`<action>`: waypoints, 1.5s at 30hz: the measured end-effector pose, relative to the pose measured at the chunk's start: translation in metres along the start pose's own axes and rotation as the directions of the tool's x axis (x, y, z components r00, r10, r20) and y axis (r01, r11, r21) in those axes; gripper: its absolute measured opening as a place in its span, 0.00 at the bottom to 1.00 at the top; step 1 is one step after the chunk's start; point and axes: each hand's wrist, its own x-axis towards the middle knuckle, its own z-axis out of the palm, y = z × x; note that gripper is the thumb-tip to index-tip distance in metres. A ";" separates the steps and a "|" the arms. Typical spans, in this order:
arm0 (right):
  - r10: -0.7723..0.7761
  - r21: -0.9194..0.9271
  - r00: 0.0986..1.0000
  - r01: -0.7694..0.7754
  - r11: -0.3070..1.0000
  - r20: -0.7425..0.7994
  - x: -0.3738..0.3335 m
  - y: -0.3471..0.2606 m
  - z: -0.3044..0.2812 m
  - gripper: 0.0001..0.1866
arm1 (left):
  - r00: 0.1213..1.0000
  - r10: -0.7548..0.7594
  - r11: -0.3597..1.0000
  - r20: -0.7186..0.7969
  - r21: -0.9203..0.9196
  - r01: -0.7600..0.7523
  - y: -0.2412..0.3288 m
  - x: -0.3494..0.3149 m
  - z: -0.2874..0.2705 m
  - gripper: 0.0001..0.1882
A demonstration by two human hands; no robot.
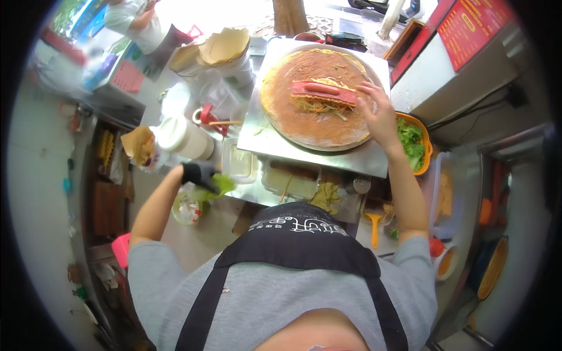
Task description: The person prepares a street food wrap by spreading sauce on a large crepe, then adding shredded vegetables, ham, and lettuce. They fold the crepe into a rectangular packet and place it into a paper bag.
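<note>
A large round brown crepe (287,117) lies on a round griddle set in a steel-topped stand (257,131). On its middle sit a flat red strip (345,97), a sausage (322,88) and shredded vegetables (328,110). My right hand (379,114), bare, is over the crepe's right side with fingers apart, by the strip's right end; whether the fingertips touch it I cannot tell. Down at the left, my left hand (199,174) wears a dark glove and is closed on a green lettuce leaf (223,184), above a small tub (187,212).
An orange basket of lettuce (413,143) stands right of the griddle. A white container (190,140), brown paper bags (222,48) and a rectangular metal tray (239,162) are on the left. An orange-handled scraper (373,225) lies nearer me. Another person (134,23) is at the far left.
</note>
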 end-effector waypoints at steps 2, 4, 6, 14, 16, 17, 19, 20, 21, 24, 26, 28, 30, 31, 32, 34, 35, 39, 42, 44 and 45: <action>-0.062 0.129 0.991 0.047 0.991 0.117 0.001 -0.027 0.003 0.15 | 0.973 0.174 0.900 -0.150 -0.377 -0.219 0.036 0.009 -0.045 0.25; -0.137 0.231 0.968 0.087 0.969 0.210 0.005 -0.047 0.005 0.17 | 0.903 0.362 0.844 -0.233 -0.330 -0.423 0.078 0.031 -0.098 0.24; -0.148 0.360 0.966 0.063 0.931 0.213 0.014 -0.049 0.015 0.18 | 0.829 0.450 0.810 -0.331 -0.239 -0.535 0.110 0.065 -0.141 0.23; 0.152 0.406 0.973 -0.211 0.889 0.172 0.051 0.022 0.027 0.26 | 0.751 0.549 0.720 -0.366 -0.248 -0.648 0.183 0.167 -0.240 0.22; 0.300 0.477 0.892 -0.436 0.763 0.337 0.054 0.030 0.027 0.29 | 0.786 0.510 0.769 -0.350 -0.224 -0.599 0.194 0.157 -0.241 0.23; 0.308 0.508 0.848 -0.510 0.694 0.431 0.056 0.033 0.024 0.29 | 0.820 0.484 0.803 -0.307 -0.216 -0.555 0.197 0.160 -0.246 0.24; 0.300 0.526 0.761 -0.625 0.577 0.575 0.060 0.026 0.022 0.27 | 0.839 0.521 0.805 -0.157 -0.235 -0.545 0.189 0.170 -0.249 0.35; 0.350 0.488 0.763 -0.626 0.608 0.544 0.061 0.029 0.026 0.27 | 0.843 0.518 0.809 -0.145 -0.234 -0.538 0.185 0.175 -0.250 0.35; 0.404 0.446 0.763 -0.631 0.635 0.505 0.062 0.035 0.030 0.27 | 0.844 0.521 0.812 -0.129 -0.231 -0.537 0.187 0.175 -0.251 0.35; 0.518 0.397 0.749 -0.660 0.638 0.413 0.061 0.056 0.050 0.28 | 0.837 0.523 0.813 -0.162 -0.200 -0.547 0.182 0.189 -0.252 0.37; 0.524 0.336 0.766 -0.638 0.693 0.374 0.061 0.069 0.061 0.27 | 0.817 0.534 0.810 -0.218 -0.148 -0.568 0.177 0.199 -0.254 0.39; 0.513 0.174 0.804 -0.575 0.799 0.300 0.062 0.057 0.064 0.24 | 0.794 0.541 0.809 -0.279 -0.088 -0.582 0.167 0.205 -0.249 0.41; 0.478 0.042 0.848 -0.499 0.865 0.230 0.062 0.047 0.068 0.22 | 0.807 0.481 0.852 -0.343 -0.033 -0.522 0.161 0.209 -0.244 0.43; 0.478 0.036 0.854 -0.495 0.868 0.208 0.060 0.046 0.072 0.19 | 0.795 0.472 0.865 -0.381 0.024 -0.502 0.160 0.211 -0.240 0.42; 0.443 0.003 0.880 -0.450 0.893 0.174 0.058 0.049 0.076 0.19 | 0.780 0.464 0.875 -0.420 0.080 -0.477 0.159 0.213 -0.236 0.41; 0.362 -0.066 0.925 -0.357 0.932 0.112 0.053 0.053 0.082 0.19 | 0.702 0.479 0.872 -0.527 0.193 -0.450 0.155 0.218 -0.227 0.35; 0.356 -0.071 0.927 -0.350 0.934 0.118 0.051 0.055 0.084 0.19 | 0.657 0.487 0.869 -0.576 0.247 -0.428 0.152 0.220 -0.222 0.33; 0.353 -0.070 0.933 -0.349 0.935 0.069 0.047 0.054 0.086 0.18 | 0.404 0.666 0.746 -0.627 0.549 -0.377 0.172 0.188 -0.207 0.23; 0.275 -0.077 0.961 -0.276 0.958 -0.025 0.045 0.053 0.088 0.16 | 0.406 0.760 0.627 -0.508 0.737 -0.251 0.173 0.189 -0.190 0.09; 0.143 -0.155 0.974 -0.171 0.973 -0.176 0.037 0.060 0.093 0.15 | 0.417 0.743 0.639 -0.523 0.741 -0.207 0.175 0.189 -0.176 0.08; 0.078 -0.189 0.984 -0.108 0.976 -0.161 0.037 0.054 0.091 0.14 | 0.414 0.732 0.660 -0.542 0.716 -0.230 0.171 0.190 -0.173 0.09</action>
